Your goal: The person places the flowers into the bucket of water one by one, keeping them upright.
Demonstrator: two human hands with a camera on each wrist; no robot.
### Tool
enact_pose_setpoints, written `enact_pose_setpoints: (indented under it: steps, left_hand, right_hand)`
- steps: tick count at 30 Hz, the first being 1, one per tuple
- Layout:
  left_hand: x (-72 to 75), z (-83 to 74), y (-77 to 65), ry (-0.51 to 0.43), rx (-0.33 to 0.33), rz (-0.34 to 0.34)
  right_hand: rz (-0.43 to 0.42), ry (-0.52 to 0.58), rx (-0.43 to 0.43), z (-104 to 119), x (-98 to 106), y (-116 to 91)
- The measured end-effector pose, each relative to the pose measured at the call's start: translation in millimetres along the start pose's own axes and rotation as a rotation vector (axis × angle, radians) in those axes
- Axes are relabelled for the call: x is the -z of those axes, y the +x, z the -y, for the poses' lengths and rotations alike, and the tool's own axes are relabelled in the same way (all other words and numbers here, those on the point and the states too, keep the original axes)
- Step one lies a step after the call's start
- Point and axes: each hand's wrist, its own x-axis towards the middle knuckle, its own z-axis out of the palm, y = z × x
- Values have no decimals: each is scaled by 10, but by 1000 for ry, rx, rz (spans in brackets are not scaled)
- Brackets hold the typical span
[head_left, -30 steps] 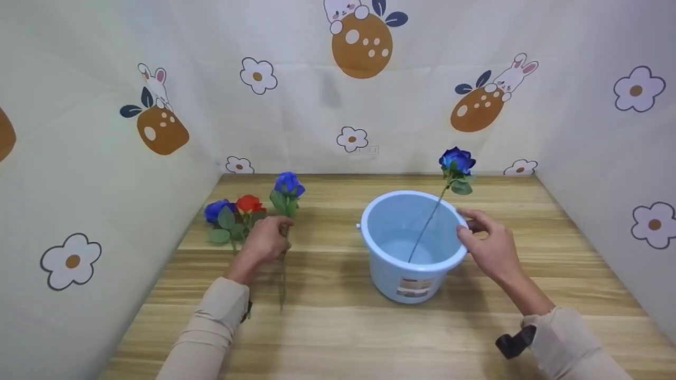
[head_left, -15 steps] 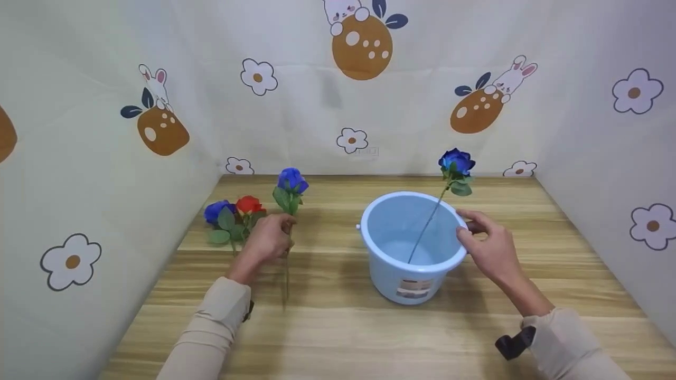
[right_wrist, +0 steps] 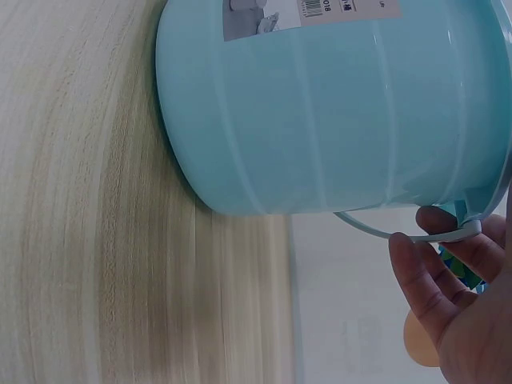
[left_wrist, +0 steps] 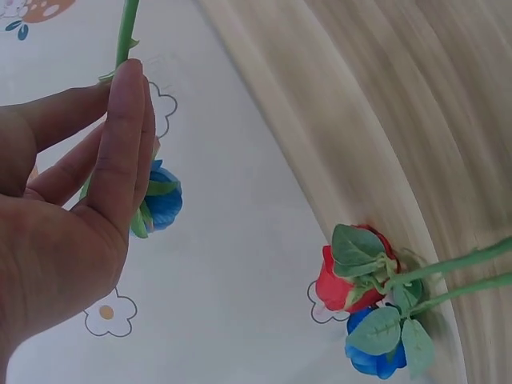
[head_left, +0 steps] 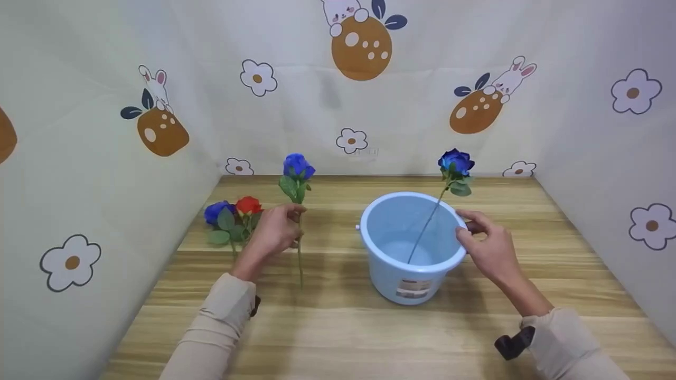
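Observation:
My left hand pinches the green stem of a blue artificial rose, held upright with its bloom above the fingers. In the left wrist view, thumb and fingertips meet on the stem. A light blue plastic bucket stands on the table right of centre. At its right side my right hand grips the rim and the handle where it joins the bucket. Another blue rose leans inside the bucket, its bloom rising above the right rim. A red rose and a blue rose lie left of my left hand.
The wood-grain table runs to a pale printed cloth at the back and both sides. A paper label is stuck on the bucket's front. A black strap mount sits at the right wrist.
My left hand has lifted the blue rose up and a little to the right, away from the two lying roses. The right hand and bucket have stayed in place.

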Motion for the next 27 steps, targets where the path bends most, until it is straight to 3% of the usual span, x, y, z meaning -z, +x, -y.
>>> enact_pose_setpoints:
  steps: [12,21,27]
  left_hand:
    - [4,-97,18,-120,21,-18]
    - [-8,-227,20,-209,27,-15]
    - [-37,-329,35,-224,26,-5]
  right_hand:
    - [-30,3,23,14,-7,1]
    - [-3,-2,8,-2,0,1]
    - [-3,3,11,-7,-5,5]
